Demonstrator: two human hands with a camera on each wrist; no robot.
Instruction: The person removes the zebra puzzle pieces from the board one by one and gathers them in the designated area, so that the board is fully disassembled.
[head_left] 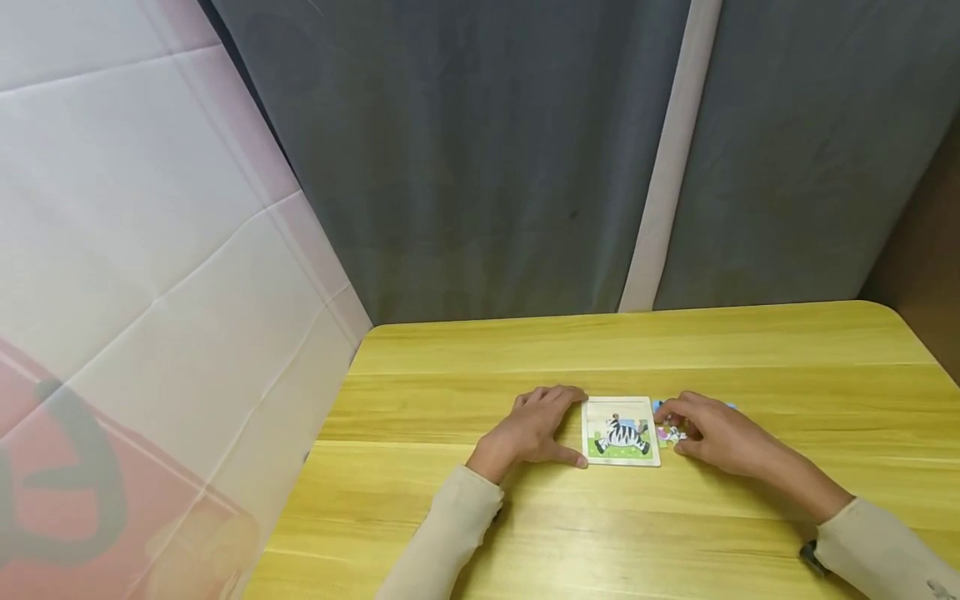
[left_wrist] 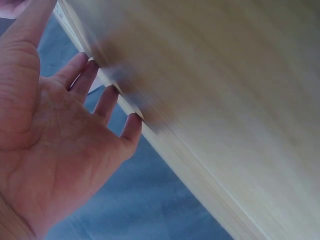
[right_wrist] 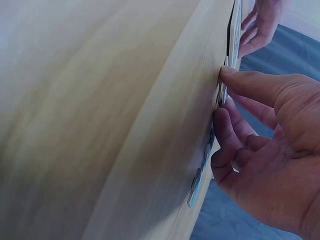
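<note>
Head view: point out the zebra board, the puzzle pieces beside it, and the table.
zebra board (head_left: pixel 633 408): head view, on its bare upper part.
puzzle pieces (head_left: pixel 671 434): head view, on their pink-and-white print.
table (head_left: pixel 450 358): head view, on its bare far-left top.

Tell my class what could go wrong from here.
The left hand touches the puzzle board only at its left side, so the board might swivel if pushed.
The right hand curls its fingers over loose pieces lying close together, so it may nudge a neighbour out of place.
</note>
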